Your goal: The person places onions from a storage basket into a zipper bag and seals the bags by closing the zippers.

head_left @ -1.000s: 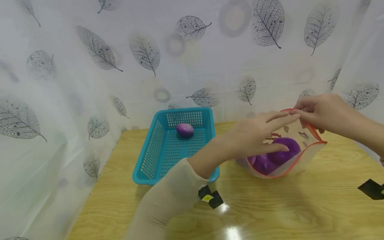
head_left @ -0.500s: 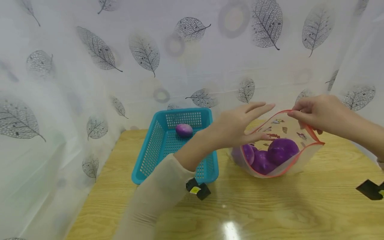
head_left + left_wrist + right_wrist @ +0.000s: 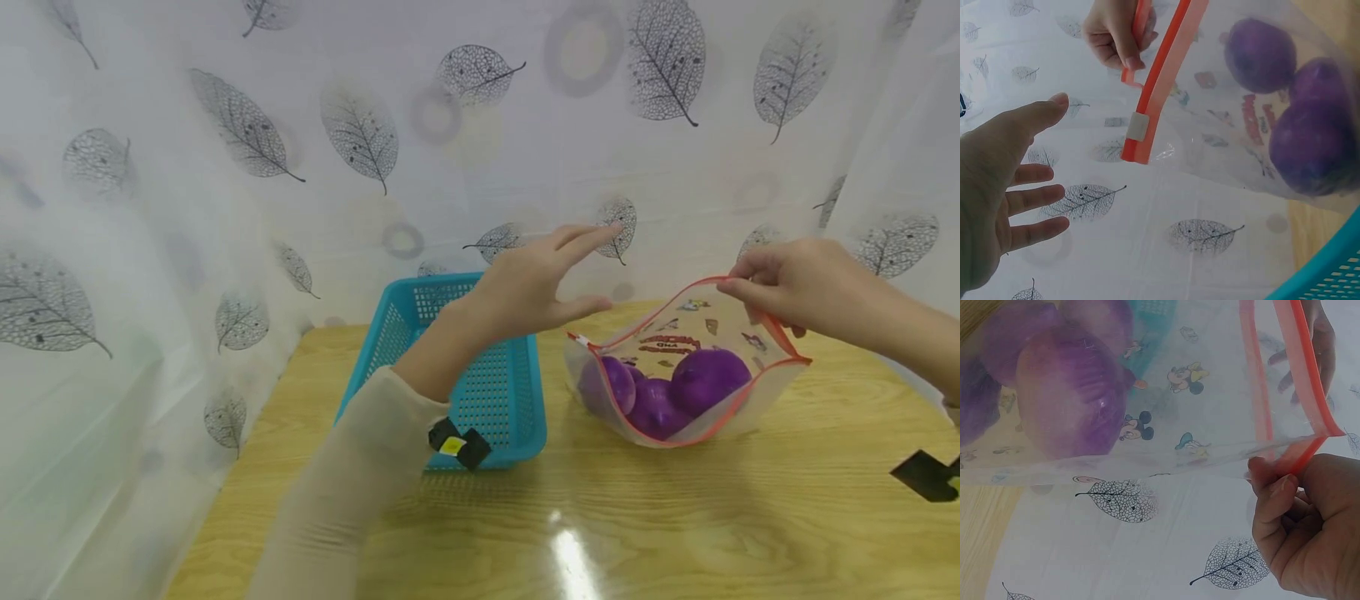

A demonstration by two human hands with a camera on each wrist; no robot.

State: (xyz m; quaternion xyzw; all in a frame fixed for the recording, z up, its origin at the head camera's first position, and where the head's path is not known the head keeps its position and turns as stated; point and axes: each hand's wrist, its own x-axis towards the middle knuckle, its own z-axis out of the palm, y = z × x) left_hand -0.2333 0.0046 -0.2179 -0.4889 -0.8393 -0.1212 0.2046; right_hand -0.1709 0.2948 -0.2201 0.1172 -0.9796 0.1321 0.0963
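A pale sheet (image 3: 465, 192) printed with leaf skeletons closes off the back and left side. In front of it the wood-grained worktop (image 3: 675, 517) carries everything; its surface shines and probably lets a light load slide. A blue-green basket (image 3: 537, 392) stands on it at the left, its perforated walls looking stiff, so the rim should bear lifting. The left forearm crosses over it and hides part of the inside; what lies there cannot be told.

Just right of the basket, the clear bag (image 3: 772, 392) rests on the worktop with its mouth gaping. It looks thin, soft and slack, likely to fold in wherever it is not held, while the load inside weighs down its bottom. The firmer orange band (image 3: 1163, 81) along the mouth is the better place to hold, rather than the film.

The left hand (image 3: 532, 275) is spread, thumb well apart from the fingers, holding nothing, in the air above the basket's right side. The right hand (image 3: 802, 279) pinches the bag's far edge near its right end.

Inside the bag sit at least three round purple pieces (image 3: 708, 381), smooth, probably firm and inclined to roll; a cupped grasp suits them.

Smallest, a white slider (image 3: 1137, 126) sits at the band's left end, where it could catch a finger.
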